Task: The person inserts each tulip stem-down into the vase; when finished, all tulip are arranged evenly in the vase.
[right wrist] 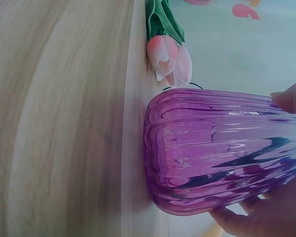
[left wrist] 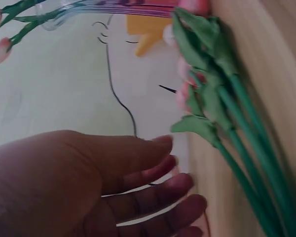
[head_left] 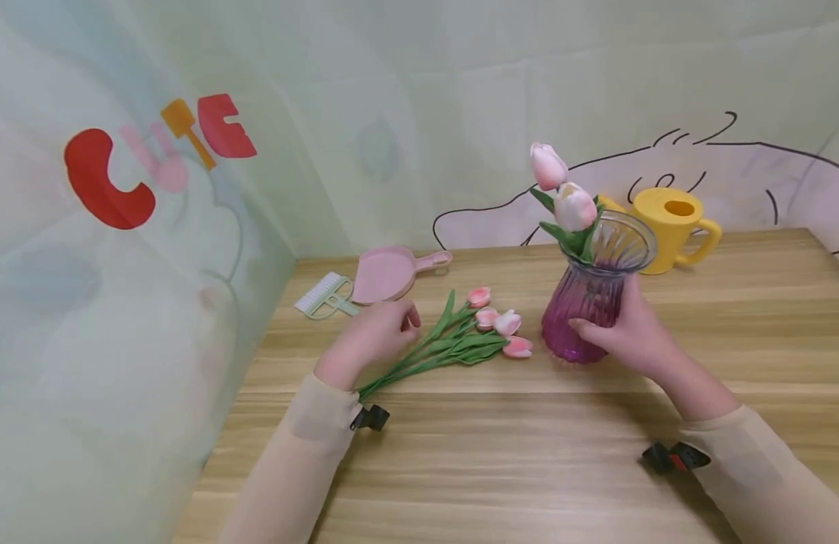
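Observation:
My right hand (head_left: 636,332) grips a ribbed glass vase (head_left: 582,321), purple below and clear at the rim, with the thumb on its near side and fingers round the far side. Two pink-white tulips (head_left: 574,208) stand in the vase, leaning left. In the right wrist view the vase (right wrist: 217,153) fills the middle. My left hand (head_left: 374,336) hovers beside a bunch of several pink tulips (head_left: 453,347) lying on the table, blossoms toward the vase. In the left wrist view the fingers (left wrist: 153,200) are loosely bent and hold nothing, apart from the green stems (left wrist: 256,158).
A yellow watering can (head_left: 664,234) stands behind the vase against the printed backdrop. At the back left lie a pink dustpan (head_left: 385,276) and a small pale green brush (head_left: 327,296). A curtain with coloured letters (head_left: 109,181) hangs along the table's left side.

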Tool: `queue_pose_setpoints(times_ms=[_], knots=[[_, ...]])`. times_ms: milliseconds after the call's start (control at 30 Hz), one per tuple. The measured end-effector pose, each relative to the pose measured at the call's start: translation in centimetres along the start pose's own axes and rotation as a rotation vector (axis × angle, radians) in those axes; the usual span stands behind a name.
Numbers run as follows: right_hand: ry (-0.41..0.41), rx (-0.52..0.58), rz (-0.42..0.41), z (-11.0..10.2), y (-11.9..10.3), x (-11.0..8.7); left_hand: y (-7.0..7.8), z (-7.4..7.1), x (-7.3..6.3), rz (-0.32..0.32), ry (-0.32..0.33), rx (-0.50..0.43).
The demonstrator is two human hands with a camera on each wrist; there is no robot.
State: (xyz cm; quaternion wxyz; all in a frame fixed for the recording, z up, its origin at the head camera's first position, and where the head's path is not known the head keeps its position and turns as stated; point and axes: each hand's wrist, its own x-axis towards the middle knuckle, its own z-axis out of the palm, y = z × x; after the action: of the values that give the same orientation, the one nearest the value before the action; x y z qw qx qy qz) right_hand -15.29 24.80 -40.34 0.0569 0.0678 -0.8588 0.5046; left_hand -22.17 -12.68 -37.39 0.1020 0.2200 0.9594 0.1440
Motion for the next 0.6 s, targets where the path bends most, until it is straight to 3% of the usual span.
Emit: queue_pose_setpoints(times_ms=[67,300,600], knots=[[-0.004,-0.008,0.012,0.0,0.0,0.0,-0.5,0.6,-0.4,-0.023,-0.051,0.007],[-0.003,-0.015,0.013,0.0,0.1,-0.1,-1.8,1.9,-0.9,-0.031,-0.137,0.026],[0.013,0.016,-0.007,0.0,0.3,0.0,-2.6,2.1,-1.2,0.028,-0.207,0.047]])
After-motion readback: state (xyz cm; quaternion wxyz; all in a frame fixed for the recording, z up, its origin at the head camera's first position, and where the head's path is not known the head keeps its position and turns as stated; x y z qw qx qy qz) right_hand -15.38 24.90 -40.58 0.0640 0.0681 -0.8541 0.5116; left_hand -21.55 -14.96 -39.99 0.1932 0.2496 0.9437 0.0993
